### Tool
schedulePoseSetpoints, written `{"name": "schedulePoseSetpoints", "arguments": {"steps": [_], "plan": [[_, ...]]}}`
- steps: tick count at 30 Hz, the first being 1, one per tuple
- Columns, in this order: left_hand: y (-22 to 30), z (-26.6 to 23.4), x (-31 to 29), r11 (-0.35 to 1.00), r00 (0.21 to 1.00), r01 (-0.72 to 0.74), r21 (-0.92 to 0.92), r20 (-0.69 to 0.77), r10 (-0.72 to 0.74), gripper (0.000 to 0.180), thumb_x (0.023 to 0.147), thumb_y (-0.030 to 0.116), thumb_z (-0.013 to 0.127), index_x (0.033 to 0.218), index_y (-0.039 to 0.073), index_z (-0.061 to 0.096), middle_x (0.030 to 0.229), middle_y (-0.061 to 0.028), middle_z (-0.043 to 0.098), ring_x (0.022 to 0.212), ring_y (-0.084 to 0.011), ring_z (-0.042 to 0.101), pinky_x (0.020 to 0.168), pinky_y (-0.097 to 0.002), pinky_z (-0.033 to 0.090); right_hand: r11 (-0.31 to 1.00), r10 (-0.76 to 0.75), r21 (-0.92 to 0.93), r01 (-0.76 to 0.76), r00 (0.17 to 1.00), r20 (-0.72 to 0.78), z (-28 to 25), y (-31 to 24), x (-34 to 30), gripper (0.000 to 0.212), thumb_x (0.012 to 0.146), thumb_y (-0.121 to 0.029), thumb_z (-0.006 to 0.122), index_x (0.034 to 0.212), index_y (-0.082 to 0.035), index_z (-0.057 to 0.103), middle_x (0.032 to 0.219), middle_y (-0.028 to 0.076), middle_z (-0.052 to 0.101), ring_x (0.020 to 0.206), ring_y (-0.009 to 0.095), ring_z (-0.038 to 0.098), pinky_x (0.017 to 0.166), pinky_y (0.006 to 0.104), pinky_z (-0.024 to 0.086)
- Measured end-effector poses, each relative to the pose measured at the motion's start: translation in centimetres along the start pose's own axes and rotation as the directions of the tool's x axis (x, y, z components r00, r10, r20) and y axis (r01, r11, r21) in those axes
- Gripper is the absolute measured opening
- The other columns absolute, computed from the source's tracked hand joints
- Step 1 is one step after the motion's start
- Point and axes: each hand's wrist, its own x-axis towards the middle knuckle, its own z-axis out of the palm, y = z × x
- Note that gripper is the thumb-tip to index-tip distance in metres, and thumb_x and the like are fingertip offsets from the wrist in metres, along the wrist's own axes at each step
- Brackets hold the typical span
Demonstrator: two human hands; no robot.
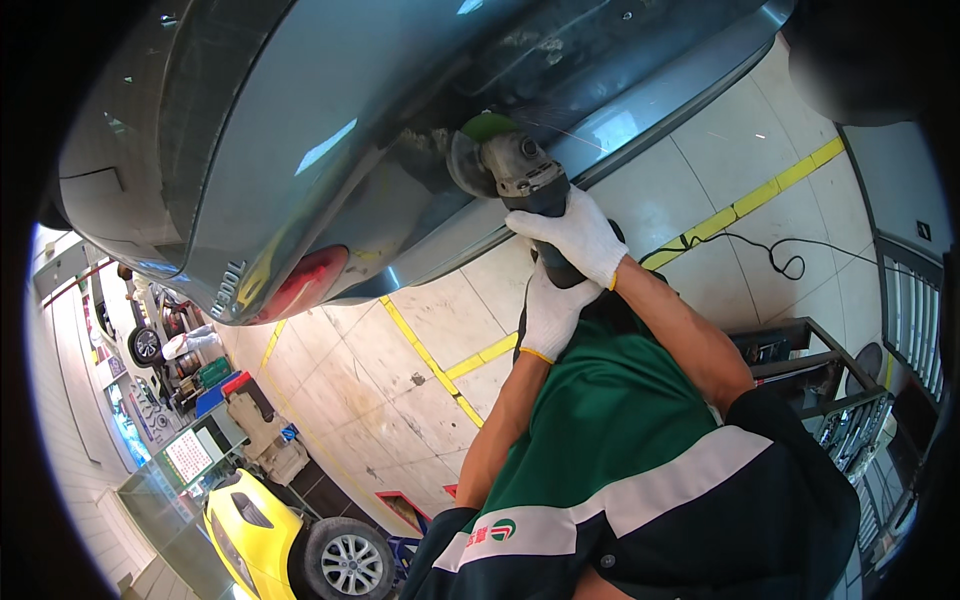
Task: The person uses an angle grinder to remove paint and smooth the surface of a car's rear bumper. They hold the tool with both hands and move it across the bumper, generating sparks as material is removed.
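An angle grinder point(522, 165) with a green-edged disc point(487, 127) is pressed to the bodywork of a grey-blue car point(330, 140). Thin sparks streak to the right of the disc. White knitted gloves with yellow cuffs cover both hands. My right hand point(578, 238) wraps round the grinder's body just behind its metal head. Farther back, near my torso, my left hand point(555, 310) is closed round the rear of the grinder's dark body. The panel about the disc looks scuffed and dark. A red tail light point(308, 285) lies to the left of the tool.
A black cable point(790, 262) loops over the tiled floor point(380, 350) at right, near a yellow line point(740, 205). A metal rack with tools point(850, 430) stands at lower right. A yellow car point(250, 520) and a loose bumper-like part point(270, 445) are at lower left.
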Motion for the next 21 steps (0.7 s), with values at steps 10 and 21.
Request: {"name": "schedulePoseSetpoints", "arguments": {"steps": [10, 21], "plan": [[-0.7, 0.0, 0.2, 1.0, 1.0, -0.008, 0.012, -0.001, 0.008, 0.071, 0.08, 0.022, 0.085, 0.14, -0.003, 0.054, 0.13, -0.0121, 0.068, 0.12, -0.0231, 0.065, 0.104, -0.036, 0.051, 0.995, 0.069, -0.071, -0.069, 0.998, 0.007, -0.4, 0.5, 0.3, 0.064, 0.079, -0.044, 0.087, 0.12, 0.002, 0.069, 0.102, 0.016, 0.076, 0.092, 0.025, 0.072, 0.087, 0.036, 0.056], [-0.3, 0.2, 0.2, 0.999, 1.0, -0.011, -0.036, -0.009, 0.011, 0.072, 0.081, 0.02, 0.085, 0.141, -0.004, 0.053, 0.13, -0.0127, 0.068, 0.121, -0.0234, 0.065, 0.105, -0.0351, 0.05, 0.999, 0.011, -0.031, -0.011, 1.0, -0.005, -0.3, -0.6, 0.0, 0.038, 0.086, -0.027, 0.086, 0.108, -0.002, 0.069, 0.084, 0.005, 0.07, 0.072, 0.014, 0.065, 0.068, 0.0309, 0.055]]}}
